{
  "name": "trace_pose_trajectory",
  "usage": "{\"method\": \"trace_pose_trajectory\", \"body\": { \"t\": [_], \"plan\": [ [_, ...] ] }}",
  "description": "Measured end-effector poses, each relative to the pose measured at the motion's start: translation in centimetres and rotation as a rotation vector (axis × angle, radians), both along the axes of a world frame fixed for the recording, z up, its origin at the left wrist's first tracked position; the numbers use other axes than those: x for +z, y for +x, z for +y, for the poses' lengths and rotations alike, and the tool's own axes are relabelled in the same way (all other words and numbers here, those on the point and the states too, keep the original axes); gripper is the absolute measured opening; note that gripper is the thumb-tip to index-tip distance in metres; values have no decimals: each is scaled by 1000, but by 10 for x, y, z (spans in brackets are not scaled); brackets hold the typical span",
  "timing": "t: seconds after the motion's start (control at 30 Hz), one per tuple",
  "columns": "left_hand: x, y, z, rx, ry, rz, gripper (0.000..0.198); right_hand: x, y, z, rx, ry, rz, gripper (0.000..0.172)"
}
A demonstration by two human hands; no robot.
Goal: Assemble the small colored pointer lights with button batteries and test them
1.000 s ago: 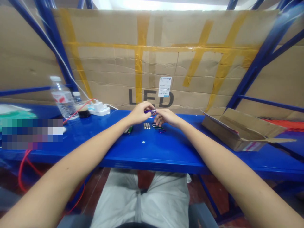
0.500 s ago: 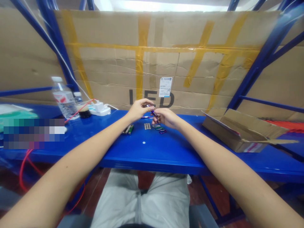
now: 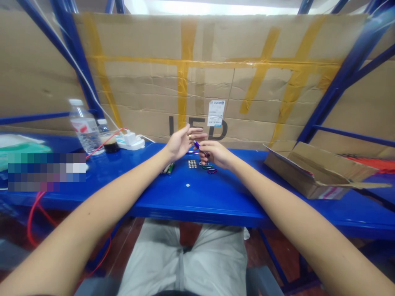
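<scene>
The left hand (image 3: 182,142) spreads its fingers loosely, seemingly empty. Just beside it, over the blue table (image 3: 228,197), a slim purple tube (image 3: 196,145) juts from the pinching right hand (image 3: 217,154); likely light, rigid and slick, it is best held around its middle.
</scene>
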State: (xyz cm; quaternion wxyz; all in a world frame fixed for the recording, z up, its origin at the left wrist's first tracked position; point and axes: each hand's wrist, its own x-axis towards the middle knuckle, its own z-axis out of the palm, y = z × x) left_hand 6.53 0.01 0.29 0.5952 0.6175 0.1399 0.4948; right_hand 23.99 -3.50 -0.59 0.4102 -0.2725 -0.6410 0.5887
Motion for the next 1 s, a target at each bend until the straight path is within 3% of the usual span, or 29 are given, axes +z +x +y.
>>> {"method": "trace_pose_trajectory", "body": {
  "t": [0.17,0.27,0.53,1.0],
  "plan": [
    [5,-9,-2,-56,-144,-111,59,-5,-5,3,-57,231,-193,20],
    [7,-13,-1,-73,-181,-118,63,-3,-6,0,-95,303,-293,22],
    [9,-14,-2,-56,-221,-98,71,2,-5,-3,-143,378,-407,27],
    [7,-14,1,-64,-165,-54,73,6,-7,-7,-194,324,-391,27]
  ]
}}
